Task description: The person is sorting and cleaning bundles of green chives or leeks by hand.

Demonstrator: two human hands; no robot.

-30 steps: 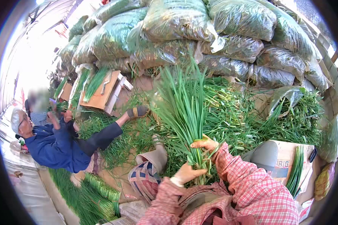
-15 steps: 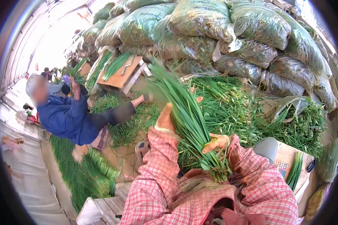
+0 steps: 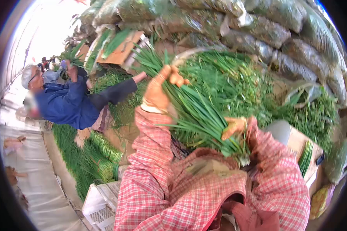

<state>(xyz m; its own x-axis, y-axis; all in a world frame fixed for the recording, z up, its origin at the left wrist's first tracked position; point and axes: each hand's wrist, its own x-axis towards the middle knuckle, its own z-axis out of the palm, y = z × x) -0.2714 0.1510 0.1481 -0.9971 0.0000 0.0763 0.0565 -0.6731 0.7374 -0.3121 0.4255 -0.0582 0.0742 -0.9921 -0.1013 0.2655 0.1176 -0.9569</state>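
Observation:
A bunch of long green leafy stalks (image 3: 198,109) lies slanted across my lap, leaf tips toward the upper left and pale root ends at the lower right. My left hand (image 3: 162,86), in an orange glove, is wrapped round the leafy upper part. Near the root ends my right hand (image 3: 234,128), gloved too, has its fingers closed on the bunch. Behind and beneath the bunch spreads a large heap of loose green stalks (image 3: 235,77).
At the left sits a person in a blue jacket (image 3: 67,104). Tied green bundles (image 3: 104,154) lie below them. Stuffed plastic bags (image 3: 254,29) are stacked at the back. On a cardboard box (image 3: 314,154) at the right rests a small bunch (image 3: 305,158).
My left hand has closed round the leaves, where its fingers were spread before. The view has tilted down, and the bunch lies lower against my lap.

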